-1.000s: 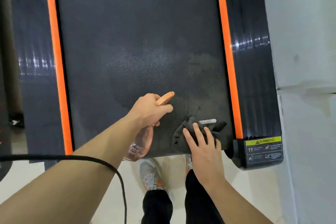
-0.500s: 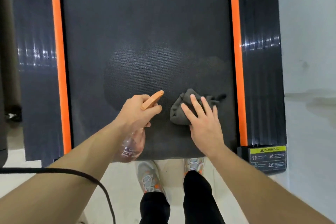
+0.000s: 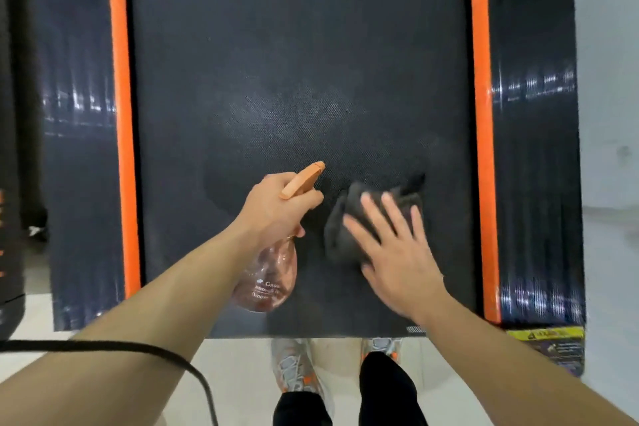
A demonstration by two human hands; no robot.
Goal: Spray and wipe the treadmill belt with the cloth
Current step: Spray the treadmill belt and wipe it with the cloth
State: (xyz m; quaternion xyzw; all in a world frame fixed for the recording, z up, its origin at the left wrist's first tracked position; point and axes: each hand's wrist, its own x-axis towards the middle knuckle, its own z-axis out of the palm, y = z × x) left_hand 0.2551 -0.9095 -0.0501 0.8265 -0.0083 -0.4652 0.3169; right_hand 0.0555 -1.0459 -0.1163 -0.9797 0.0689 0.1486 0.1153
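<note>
The black treadmill belt (image 3: pixel 297 45) fills the view between two orange strips, with a paler damp patch near its middle. My left hand (image 3: pixel 276 207) grips a clear pinkish spray bottle (image 3: pixel 269 278) by its orange trigger head, nozzle pointing up the belt. A crumpled dark grey cloth (image 3: pixel 349 218) lies on the belt just right of the bottle. My right hand (image 3: pixel 390 249) presses flat on the cloth with fingers spread and straight; it is slightly blurred.
Black side rails (image 3: pixel 532 149) flank the orange strips (image 3: pixel 480 114). A yellow warning label (image 3: pixel 546 335) sits at the right rear corner. My shoes (image 3: pixel 294 367) stand on pale floor behind the belt's end. A black cable (image 3: pixel 138 349) crosses my left forearm. A pale wall is at right.
My right hand has slid the cloth up the belt from its rear edge and then slightly right. The left hand with the bottle has stayed beside it.
</note>
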